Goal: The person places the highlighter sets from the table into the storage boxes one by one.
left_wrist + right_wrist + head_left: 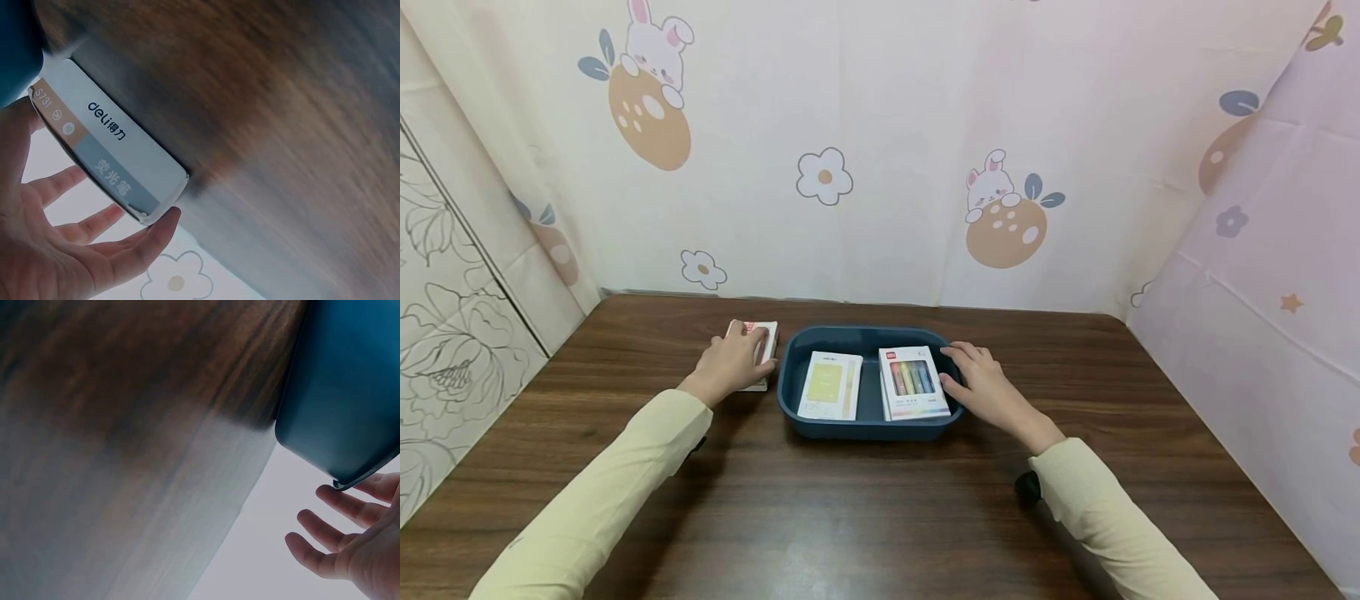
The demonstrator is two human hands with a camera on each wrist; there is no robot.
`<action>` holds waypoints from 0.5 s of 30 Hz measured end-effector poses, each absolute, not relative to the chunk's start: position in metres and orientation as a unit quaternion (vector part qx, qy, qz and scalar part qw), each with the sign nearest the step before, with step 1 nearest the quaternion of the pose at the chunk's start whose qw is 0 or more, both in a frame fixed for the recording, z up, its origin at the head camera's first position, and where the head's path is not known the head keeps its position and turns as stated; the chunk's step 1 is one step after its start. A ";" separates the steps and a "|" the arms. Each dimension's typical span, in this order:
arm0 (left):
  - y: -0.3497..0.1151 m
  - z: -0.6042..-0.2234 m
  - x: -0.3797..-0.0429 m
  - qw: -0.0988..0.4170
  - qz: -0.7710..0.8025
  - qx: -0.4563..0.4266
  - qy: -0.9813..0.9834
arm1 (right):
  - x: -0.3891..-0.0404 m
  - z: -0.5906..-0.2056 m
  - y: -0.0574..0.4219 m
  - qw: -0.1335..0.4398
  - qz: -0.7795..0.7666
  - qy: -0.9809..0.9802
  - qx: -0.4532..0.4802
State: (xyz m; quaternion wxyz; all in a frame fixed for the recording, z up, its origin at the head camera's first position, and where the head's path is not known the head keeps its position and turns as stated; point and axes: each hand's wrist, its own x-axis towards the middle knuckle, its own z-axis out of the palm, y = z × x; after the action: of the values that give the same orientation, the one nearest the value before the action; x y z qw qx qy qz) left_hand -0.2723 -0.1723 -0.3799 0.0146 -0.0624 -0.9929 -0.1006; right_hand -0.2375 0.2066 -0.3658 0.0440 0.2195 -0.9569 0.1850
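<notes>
At the left of the blue bin (872, 429), my left hand (730, 365) grips a white highlighter box (128, 147), thumb at one end and fingers at the other. The box is on the table, its top mostly covered by the hand in the head view. "deli" lettering with orange and grey bands shows on its side. My right hand (987, 392) is at the bin's right end, fingers loosely spread, fingertips at the rim. Inside the bin lie a white box with a yellow-green panel (826, 383) on the left and a crayon box (913, 383) with a window of coloured sticks on the right.
The dark wooden table (820, 517) runs back to a hanging curtain (910, 242) printed with rabbits and flowers. A second stretch of curtain (1262, 275) borders the right side. At the left stands a panel with line-drawn flowers (452, 367).
</notes>
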 end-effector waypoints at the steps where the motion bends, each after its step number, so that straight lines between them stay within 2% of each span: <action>1: -0.172 -0.380 -0.273 0.014 -0.102 -0.061 -0.993 | -0.237 -0.366 0.207 0.044 0.184 -0.957 0.219; 15: -0.169 -0.380 -0.273 0.016 -0.136 -0.039 -0.990 | -0.237 -0.365 0.206 0.046 0.187 -0.956 0.223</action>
State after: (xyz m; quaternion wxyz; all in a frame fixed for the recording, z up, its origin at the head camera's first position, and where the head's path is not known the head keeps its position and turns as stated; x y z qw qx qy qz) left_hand -0.2728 -0.1694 -0.3803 0.0164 -0.0394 -0.9897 -0.1364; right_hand -0.2366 0.2057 -0.3647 0.0462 0.2226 -0.9557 0.1867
